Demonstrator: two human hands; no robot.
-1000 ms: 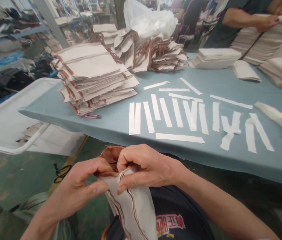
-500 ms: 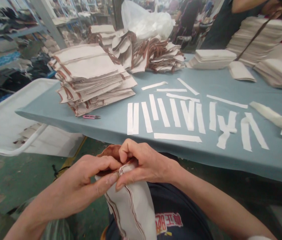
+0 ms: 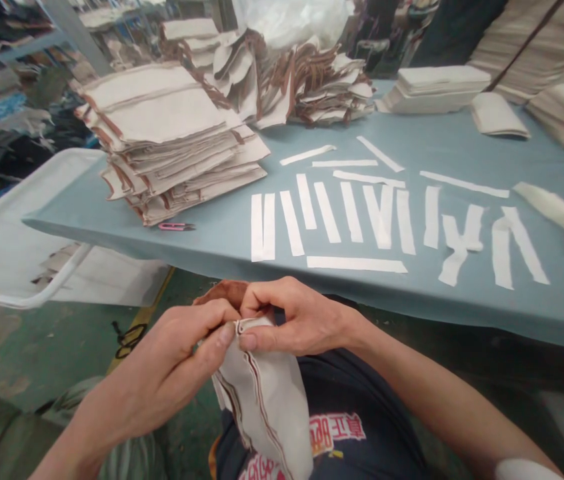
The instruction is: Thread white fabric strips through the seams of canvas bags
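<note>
Your left hand pinches the cloth at its top edge between thumb and forefinger, and your right hand pinches that edge just beside it, thumb on the pale face, forefinger curled behind. The cloth hangs from those 2 grips against your dark garment, in front of the bench rather than on it. The likeliest trouble is slip: the layers meet in a small fold between your thumbs, and if either grip eases, they could spring apart or slide out of line. An uneven pull could skew the dark seams running down the face. The brown part behind your fingers is mostly hidden – it could get bunched or tucked under without your seeing it. Let both grips go and the cloth could drop towards the floor. On the bench, the strips lie loose, so a sweeping forearm could scatter them; the snips sit near the edge – a knock could tip them off.
</note>
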